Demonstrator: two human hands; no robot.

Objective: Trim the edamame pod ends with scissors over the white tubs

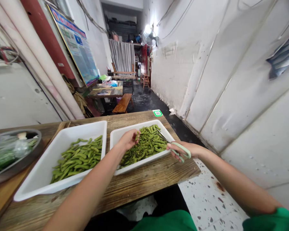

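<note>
My left hand (129, 140) is above the right-hand white tray (112, 138), its fingers pinched on a green edamame pod (137, 135). Scissors with pale green handles (186, 151) are in my right hand (177, 150), at that tray's right side. Their blades point left over a heap of edamame pods (150, 141) filling much of the tray. To the left, a second white tray (42, 166) holds another pile of edamame pods (79, 158), mostly toward its right side.
Both trays sit on a wooden table (144, 189). A metal basin (39, 144) with bagged green vegetables stands at the far left. A green QR-code card (157, 113) lies at the table's far edge. Beyond are a wooden bench (123, 103) and a cluttered table (106, 93).
</note>
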